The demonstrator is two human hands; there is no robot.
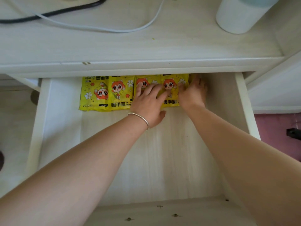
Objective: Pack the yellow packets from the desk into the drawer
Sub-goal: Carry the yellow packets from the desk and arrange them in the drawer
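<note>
- I see the fingers (139, 88) of the left hand (147, 101) spread apart and lying flat on the third packet (152, 79); they clamp on nothing, and the thumb rests on the drawer floor at 6 o'clock of that packet.
- The right hand (193, 93) lies at 3 o'clock of the left, its fingers (197, 80) straight and close together, reaching under the desk edge at the right end of the row, with the thumb on the fourth packet (172, 82).
- A silver bracelet (140, 119) circles the left wrist.
- The yellow packets (117, 93), four that I can count, lie flat side by side at the 12 o'clock end of the open drawer (242, 101). The leftmost packet (94, 93) is turned upside down.
- On the desk (146, 46) above, a black cable (53, 13) and a white cable (97, 28) run at 11 o'clock, and a white cylinder (241, 17) stands at 1 o'clock.
</note>
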